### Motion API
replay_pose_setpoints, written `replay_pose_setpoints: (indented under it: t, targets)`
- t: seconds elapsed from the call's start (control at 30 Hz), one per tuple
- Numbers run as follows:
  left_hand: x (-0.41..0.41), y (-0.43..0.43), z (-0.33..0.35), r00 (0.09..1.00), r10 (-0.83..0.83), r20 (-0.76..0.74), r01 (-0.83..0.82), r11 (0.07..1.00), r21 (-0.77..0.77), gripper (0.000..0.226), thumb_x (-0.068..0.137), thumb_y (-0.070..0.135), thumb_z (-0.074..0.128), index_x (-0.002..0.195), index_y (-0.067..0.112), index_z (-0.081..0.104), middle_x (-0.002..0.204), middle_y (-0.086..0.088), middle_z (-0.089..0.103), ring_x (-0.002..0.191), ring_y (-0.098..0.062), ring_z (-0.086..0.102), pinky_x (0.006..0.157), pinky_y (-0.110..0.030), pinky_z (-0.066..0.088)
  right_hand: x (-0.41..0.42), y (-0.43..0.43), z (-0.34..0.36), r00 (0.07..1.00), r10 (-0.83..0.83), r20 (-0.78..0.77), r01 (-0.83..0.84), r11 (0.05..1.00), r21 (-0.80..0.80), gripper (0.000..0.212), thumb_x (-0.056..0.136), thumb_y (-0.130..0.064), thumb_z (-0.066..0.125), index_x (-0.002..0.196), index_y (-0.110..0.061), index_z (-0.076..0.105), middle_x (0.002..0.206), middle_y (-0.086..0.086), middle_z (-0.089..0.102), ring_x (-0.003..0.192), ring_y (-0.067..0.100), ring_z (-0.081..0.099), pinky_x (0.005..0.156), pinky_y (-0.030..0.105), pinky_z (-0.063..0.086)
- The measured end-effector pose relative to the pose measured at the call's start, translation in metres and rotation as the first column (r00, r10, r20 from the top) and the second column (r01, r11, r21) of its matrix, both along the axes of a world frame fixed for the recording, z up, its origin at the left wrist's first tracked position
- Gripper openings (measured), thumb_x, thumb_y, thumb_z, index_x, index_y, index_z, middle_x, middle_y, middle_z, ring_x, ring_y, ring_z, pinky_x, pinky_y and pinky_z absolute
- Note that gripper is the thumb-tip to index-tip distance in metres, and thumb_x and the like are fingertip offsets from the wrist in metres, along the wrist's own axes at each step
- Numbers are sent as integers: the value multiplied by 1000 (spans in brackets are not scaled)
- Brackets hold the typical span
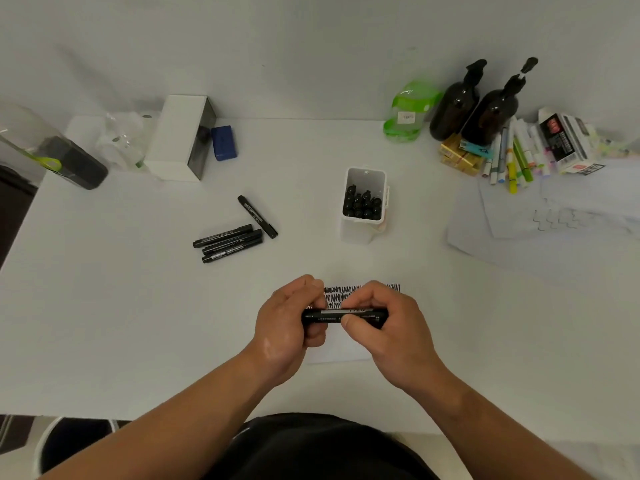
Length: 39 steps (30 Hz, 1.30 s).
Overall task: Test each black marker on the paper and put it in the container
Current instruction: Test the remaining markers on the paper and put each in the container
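Note:
A black marker (pixel 332 317) lies level between my two hands, just above the paper (pixel 341 351). My left hand (pixel 289 327) grips its left end and my right hand (pixel 384 323) grips its right part. Black scribbles (pixel 346 292) cover the paper's far edge, partly hidden by my fingers. A white container (pixel 363 230) stands beyond the paper and holds several black markers (pixel 363 204) upright. Several more black markers (pixel 230 242) lie loose on the table to the left, one of them (pixel 258 216) set at an angle.
At the back left stand a white box (pixel 176 136), a blue eraser (pixel 224 142) and a dark container (pixel 74 164). Two brown pump bottles (pixel 478 105), a green pack (pixel 408 112), coloured pens (pixel 512 157) and loose paper sheets (pixel 554 223) crowd the right side.

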State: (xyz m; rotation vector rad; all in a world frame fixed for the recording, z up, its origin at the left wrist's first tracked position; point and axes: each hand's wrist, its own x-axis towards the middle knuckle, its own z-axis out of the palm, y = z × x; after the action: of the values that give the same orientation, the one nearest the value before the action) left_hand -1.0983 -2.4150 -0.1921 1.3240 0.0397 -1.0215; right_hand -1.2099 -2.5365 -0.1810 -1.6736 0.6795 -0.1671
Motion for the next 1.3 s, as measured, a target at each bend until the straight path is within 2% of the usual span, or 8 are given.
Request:
replay_pose_setpoints:
  t: [0.47, 0.63, 0.77, 0.87, 0.97, 1.13, 1.23, 1.3]
  targets:
    - [9, -9, 14, 1000, -9, 13, 9, 999, -51, 32, 92, 17, 54, 63, 12, 42, 65, -11, 30, 44, -16, 21, 45, -21, 20, 10, 1, 16, 998, -47, 51, 51, 996, -79, 15, 75, -19, 70, 77, -34, 67, 68, -22, 68, 60, -1, 61, 57, 7, 43]
    - [18, -15, 18, 998, -48, 38, 50, 997, -55, 32, 92, 18, 55, 65, 10, 40, 67, -13, 36, 44, -17, 24, 45, -22, 21, 10, 0, 13, 998, -61, 24, 62, 995, -73, 30, 84, -3, 76, 80, -32, 68, 71, -20, 70, 65, 0, 63, 61, 10, 46]
    - [29, -16, 24, 971, -227, 72, 229, 973, -22, 31, 85, 23, 61, 65, 9, 42, 59, -8, 36, 44, -17, 28, 44, -23, 25, 6, 0, 12, 997, -60, 38, 62, 997, -48, 13, 83, -23, 72, 84, -35, 68, 77, -15, 73, 68, 6, 66, 61, 12, 48]
    - [35, -20, 26, 965, -260, 25, 261, 961, -91, 31, 78, 27, 72, 74, 5, 50, 71, -13, 40, 49, -20, 38, 46, -27, 36, 6, -6, 8, 991, -118, 69, 110, 987, 115, 10, 79, -24, 71, 83, -32, 67, 68, -4, 67, 53, 8, 52, 53, 18, 43]
    - [34, -21, 21, 977, -210, -36, 196, 954, -227, 19, 79, 21, 74, 84, 7, 62, 85, -18, 53, 59, -22, 53, 57, -32, 49, 13, -10, -5, 952, -303, 51, 254, 869, 425, 15, 83, -7, 71, 81, -14, 57, 62, 8, 57, 51, 17, 39, 50, 29, 35]
    - [21, -17, 3, 979, -186, 79, 195, 973, -124, 23, 85, 11, 71, 107, 11, 71, 99, -11, 72, 80, -21, 66, 72, -31, 53, 18, -8, -15, 947, -322, -22, 237, 646, 726, 12, 86, -15, 72, 82, -15, 62, 76, 11, 65, 62, 18, 55, 54, 28, 42]
    - [27, -16, -5, 944, -173, 282, 157, 984, 81, 18, 86, 17, 74, 102, 27, 75, 90, 2, 74, 66, -12, 61, 68, -28, 52, 18, -13, -23, 968, -195, -155, 239, 904, 355, 7, 91, -18, 75, 85, -18, 71, 84, -3, 74, 77, 9, 67, 72, 29, 51]
    - [34, -13, -10, 875, -247, 416, 171, 962, 211, 18, 88, 20, 75, 101, 31, 74, 87, 7, 73, 66, -11, 60, 66, -23, 50, 21, -20, -22, 968, -158, -195, 180, 978, 101, 10, 89, -18, 78, 90, -27, 75, 86, -11, 76, 80, 3, 69, 76, 24, 50]
